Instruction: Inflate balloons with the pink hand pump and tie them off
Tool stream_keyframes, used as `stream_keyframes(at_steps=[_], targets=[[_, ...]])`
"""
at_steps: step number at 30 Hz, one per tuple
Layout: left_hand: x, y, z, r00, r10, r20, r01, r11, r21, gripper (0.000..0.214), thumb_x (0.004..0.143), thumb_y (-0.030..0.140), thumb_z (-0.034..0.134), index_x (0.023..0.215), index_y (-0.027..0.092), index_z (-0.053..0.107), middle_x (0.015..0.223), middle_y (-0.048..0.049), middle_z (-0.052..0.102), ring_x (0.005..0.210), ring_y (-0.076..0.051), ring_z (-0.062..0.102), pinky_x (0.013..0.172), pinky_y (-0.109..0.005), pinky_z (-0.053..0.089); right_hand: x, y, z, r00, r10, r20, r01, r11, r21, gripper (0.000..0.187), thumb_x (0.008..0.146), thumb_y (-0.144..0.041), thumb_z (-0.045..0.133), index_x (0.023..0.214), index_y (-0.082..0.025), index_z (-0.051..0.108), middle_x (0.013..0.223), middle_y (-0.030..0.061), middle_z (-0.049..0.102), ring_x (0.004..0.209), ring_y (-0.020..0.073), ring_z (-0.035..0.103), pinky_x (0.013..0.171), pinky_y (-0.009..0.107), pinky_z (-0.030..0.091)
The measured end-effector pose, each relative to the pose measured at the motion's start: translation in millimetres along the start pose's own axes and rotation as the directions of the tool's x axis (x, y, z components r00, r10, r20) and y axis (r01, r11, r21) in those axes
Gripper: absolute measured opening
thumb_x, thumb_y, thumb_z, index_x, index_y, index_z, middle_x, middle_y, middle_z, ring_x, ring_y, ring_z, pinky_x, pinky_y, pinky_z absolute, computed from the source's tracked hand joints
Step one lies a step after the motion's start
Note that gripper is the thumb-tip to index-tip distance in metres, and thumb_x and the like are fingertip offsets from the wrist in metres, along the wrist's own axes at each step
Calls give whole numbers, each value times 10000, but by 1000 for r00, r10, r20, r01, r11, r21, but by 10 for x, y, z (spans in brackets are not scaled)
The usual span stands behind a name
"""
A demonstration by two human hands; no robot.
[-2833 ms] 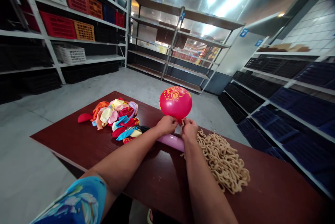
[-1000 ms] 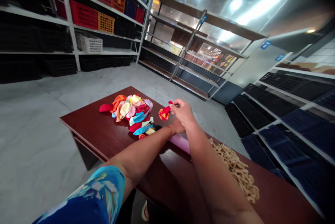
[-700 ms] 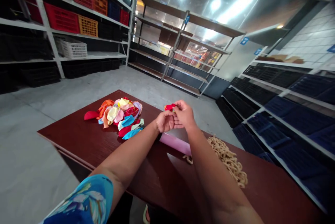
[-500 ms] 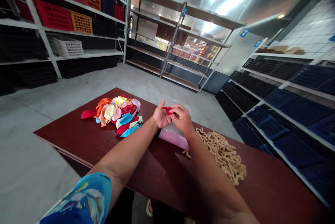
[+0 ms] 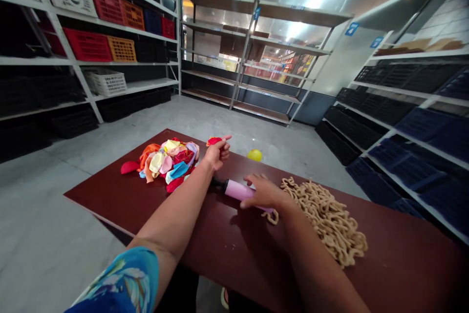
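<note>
My left hand point(image 5: 217, 155) is held over the far side of the table, index finger stretched out and the other fingers curled. A small red piece of fabric with some yellow point(image 5: 213, 141) shows at its back edge, apparently in its grip. My right hand point(image 5: 264, 192) is open, fingers spread, just above a pink hand pump point(image 5: 237, 190) with a black end. Whether it touches the pump is unclear. Left of my left hand lies a heap of colourful fabric pieces point(image 5: 172, 156). A pile of tan, curly, rope-like pieces point(image 5: 326, 215) spreads right of my right hand.
The dark red-brown table point(image 5: 205, 244) has its far edge just beyond my hands. A round yellow thing point(image 5: 254, 155) shows past that edge. Shelves with crates point(image 5: 88, 45) stand at left, a metal rack point(image 5: 242, 59) behind, and dark bins point(image 5: 421, 132) at right.
My hands have parted. The left moved away leftward with the red fabric, and the right opened and came down toward the pump. The yellow round thing has come into sight.
</note>
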State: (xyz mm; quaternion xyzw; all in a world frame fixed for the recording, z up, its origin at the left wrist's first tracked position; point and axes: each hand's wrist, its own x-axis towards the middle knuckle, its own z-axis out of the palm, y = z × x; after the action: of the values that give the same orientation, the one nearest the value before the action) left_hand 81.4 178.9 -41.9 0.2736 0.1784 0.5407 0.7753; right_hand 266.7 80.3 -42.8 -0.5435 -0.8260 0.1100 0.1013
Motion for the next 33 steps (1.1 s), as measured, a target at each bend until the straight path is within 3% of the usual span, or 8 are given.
stream_keyframes(at_steps=[2,5,9,16,20,25,33], targets=[[11,90,-64,999,39,-1,-39,999,-28,236,823,211,528,1054,170,552,554,59,379,374,-37,274,354,-162,180,-21,21,39,990,46,135,-40,998,-45,763,458,-565,767,1103,-211,565,1052,85,608,963,288,551,786,390,445],[17,217,-151,991,127,-41,-131,986,-100,296,807,197,549,1102,209,528,570,62,378,391,-39,293,369,-160,211,-13,58,76,981,107,164,-91,991,-102,606,476,-481,778,992,-218,599,951,68,633,857,265,587,690,346,438],[16,363,-271,967,230,-108,-246,954,-172,276,824,183,520,1099,200,527,589,52,399,406,-41,314,382,-166,238,18,186,-1,986,135,95,-124,986,-113,416,581,-433,708,918,-219,592,887,50,636,775,223,594,632,313,404],[56,439,-429,910,324,-259,-379,903,-201,159,855,174,452,991,163,535,570,54,395,414,-46,324,426,-181,291,9,273,-215,977,175,-122,-194,968,-159,335,624,-380,648,895,-218,536,964,60,594,805,207,567,615,294,368],[74,367,-361,917,303,-261,-355,917,-183,147,854,191,477,974,163,558,567,51,403,418,-49,340,443,-187,311,27,166,-236,967,185,-174,-210,968,-135,351,649,-381,626,944,-218,528,992,58,578,808,195,556,615,283,345],[64,295,-271,941,264,-211,-308,927,-212,132,860,196,461,942,165,560,567,47,392,414,-50,325,430,-185,292,74,130,-178,969,206,-137,-226,962,-153,366,644,-399,637,945,-221,531,1013,57,569,836,201,557,602,273,327],[55,328,-306,932,268,-245,-333,898,-286,141,886,187,390,906,182,529,569,41,386,413,-59,304,433,-197,285,83,198,-119,973,183,-138,-205,964,-169,355,644,-399,629,927,-221,509,1016,54,568,855,216,563,603,284,340]])
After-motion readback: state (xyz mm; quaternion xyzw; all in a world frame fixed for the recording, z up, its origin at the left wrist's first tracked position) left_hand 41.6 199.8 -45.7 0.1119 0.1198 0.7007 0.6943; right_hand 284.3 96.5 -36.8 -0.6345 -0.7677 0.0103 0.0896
